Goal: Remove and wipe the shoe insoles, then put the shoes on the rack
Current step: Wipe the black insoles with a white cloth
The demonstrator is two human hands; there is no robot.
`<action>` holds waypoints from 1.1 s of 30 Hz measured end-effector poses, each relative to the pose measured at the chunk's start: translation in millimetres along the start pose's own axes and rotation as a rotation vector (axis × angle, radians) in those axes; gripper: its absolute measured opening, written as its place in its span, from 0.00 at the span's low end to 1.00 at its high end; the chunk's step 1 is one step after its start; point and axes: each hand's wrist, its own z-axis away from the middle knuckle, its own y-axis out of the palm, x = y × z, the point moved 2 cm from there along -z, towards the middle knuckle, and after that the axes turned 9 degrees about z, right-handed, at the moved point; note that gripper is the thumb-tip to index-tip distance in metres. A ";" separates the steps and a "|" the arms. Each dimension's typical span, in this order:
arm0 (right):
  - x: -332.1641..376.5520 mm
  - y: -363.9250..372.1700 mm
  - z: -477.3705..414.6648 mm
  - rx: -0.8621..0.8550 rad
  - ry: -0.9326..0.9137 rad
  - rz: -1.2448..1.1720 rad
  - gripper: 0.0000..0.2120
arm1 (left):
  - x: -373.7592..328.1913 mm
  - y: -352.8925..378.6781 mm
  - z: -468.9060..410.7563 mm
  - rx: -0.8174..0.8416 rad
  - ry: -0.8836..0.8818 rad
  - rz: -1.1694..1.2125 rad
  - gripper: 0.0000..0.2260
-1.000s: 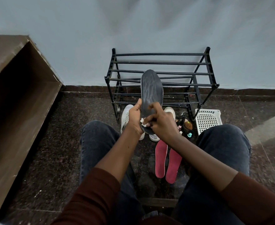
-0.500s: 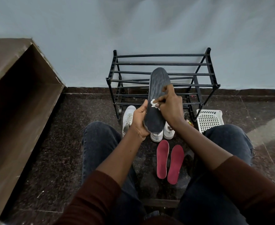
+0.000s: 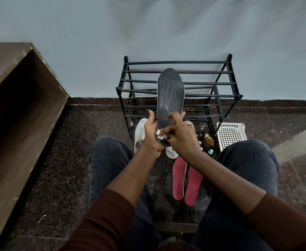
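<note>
Right hand [image 3: 180, 136] slid down to heel; dark insole [image 3: 169, 95] upright, creased.

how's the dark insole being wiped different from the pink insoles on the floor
The dark grey insole is held upright in the air, gripped at its lower end by the left hand; the pink insoles lie flat on the floor. It is single; they are a pair, side by side. The right hand presses a white wipe to it; nothing touches them. All are out of the shoes.
</note>
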 end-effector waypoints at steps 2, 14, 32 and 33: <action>1.3 -4.9 -8.2 -0.027 0.017 0.051 0.21 | 7.8 -3.5 1.7 0.007 0.041 0.000 0.32; 3.5 8.9 17.5 0.076 -0.177 0.129 0.23 | -10.9 -7.1 7.5 0.027 0.078 0.020 0.30; -8.4 11.8 22.4 0.054 -0.115 0.110 0.26 | -9.5 -9.5 8.0 0.051 0.090 0.044 0.32; -8.8 9.1 21.1 0.048 -0.129 0.134 0.27 | -9.0 -7.5 9.1 0.051 0.084 0.053 0.31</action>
